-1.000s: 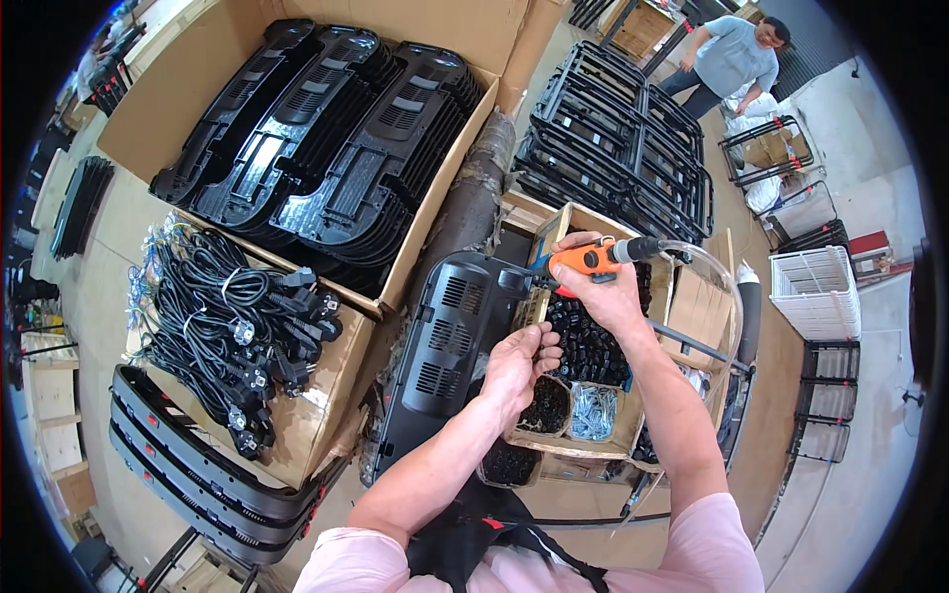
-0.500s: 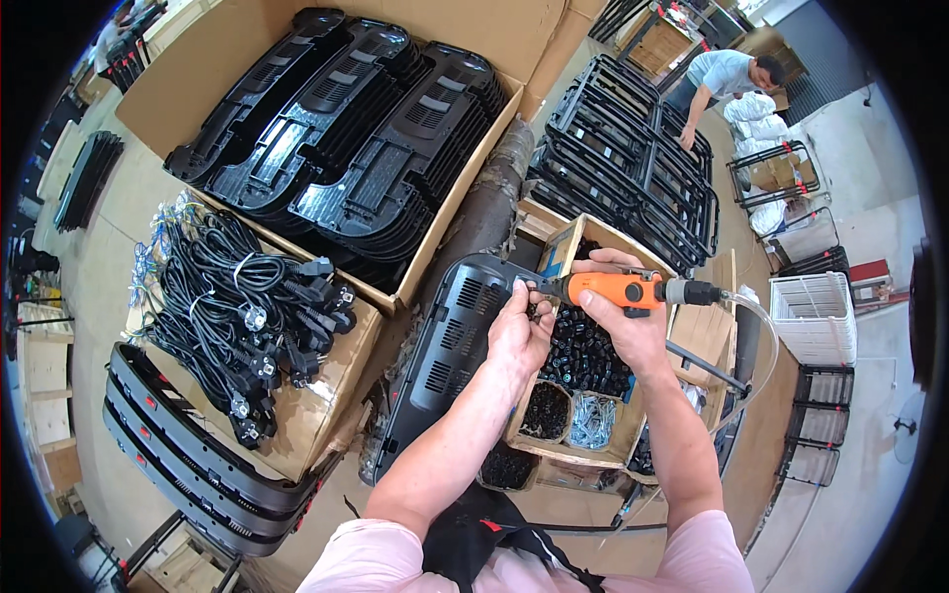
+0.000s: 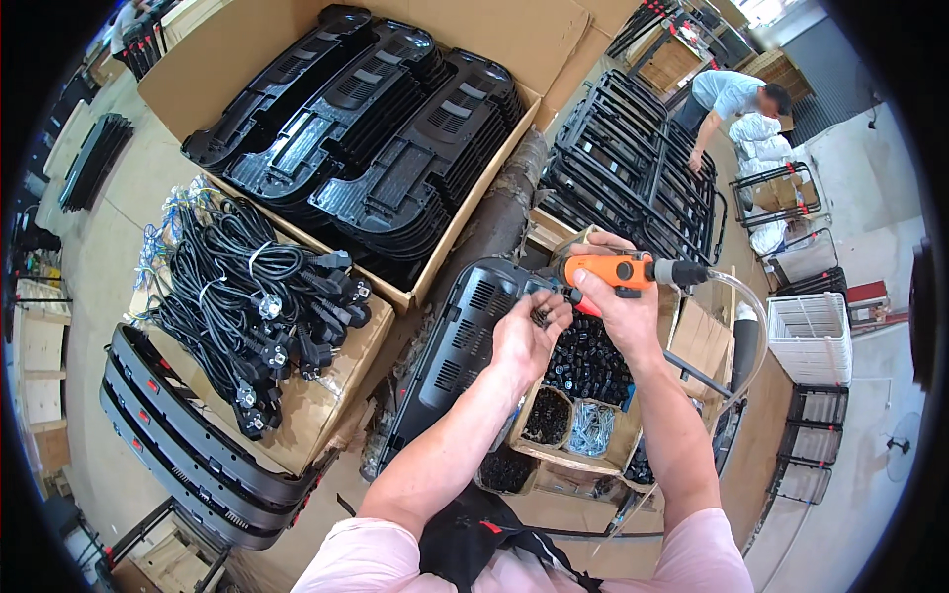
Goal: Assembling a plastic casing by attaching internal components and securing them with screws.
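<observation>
My right hand (image 3: 625, 306) is wrapped round an orange air screwdriver (image 3: 605, 269). The tool lies level, its nose pointing left and a clear hose (image 3: 759, 331) running from its rear end. Close below the nose, my left hand (image 3: 532, 334) has its fingers curled in; small dark bits seem to sit in them, too small to name. Beneath that hand lies a long black plastic cover (image 3: 450, 361) with slotted vents, its upper end by the screwdriver's nose. The screwdriver's tip is hard to make out.
A divided wooden box with black plastic parts (image 3: 590, 361), dark screws (image 3: 547, 415) and silver screws (image 3: 591, 429) stands under my arms. To the left are bundled power cords (image 3: 262, 296), a carton of black panels (image 3: 395, 158) and stacked curved covers (image 3: 198, 455). A person (image 3: 732, 94) bends over black frames (image 3: 633, 168).
The view has shifted slightly, moving the surroundings rightward. The screwdriver has gone a little up and left against the box. My left fingers have drawn back from the nose and curled more.
</observation>
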### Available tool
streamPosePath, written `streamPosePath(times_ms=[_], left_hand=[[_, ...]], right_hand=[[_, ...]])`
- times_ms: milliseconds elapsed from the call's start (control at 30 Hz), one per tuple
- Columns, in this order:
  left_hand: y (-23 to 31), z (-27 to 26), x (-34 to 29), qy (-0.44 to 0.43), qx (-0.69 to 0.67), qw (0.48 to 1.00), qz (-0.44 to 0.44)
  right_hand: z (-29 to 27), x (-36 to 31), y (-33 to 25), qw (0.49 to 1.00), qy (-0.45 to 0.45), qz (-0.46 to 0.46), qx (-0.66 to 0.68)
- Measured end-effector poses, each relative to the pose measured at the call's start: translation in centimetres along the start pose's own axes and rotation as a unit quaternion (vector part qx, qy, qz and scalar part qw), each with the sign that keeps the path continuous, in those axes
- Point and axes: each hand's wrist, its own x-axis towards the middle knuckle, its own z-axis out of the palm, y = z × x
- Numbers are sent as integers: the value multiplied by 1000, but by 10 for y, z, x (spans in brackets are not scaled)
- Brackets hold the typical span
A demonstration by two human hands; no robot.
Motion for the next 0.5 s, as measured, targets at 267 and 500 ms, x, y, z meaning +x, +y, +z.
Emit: streamPosePath(times_ms=[267, 500], left_hand=[[-10, -33, -20, -25, 116, 993, -4], [1, -29, -40, 2, 156, 988, -12]], right_hand=[[13, 25, 21, 999, -21, 8, -36], [22, 32, 30, 998, -29, 13, -56]])
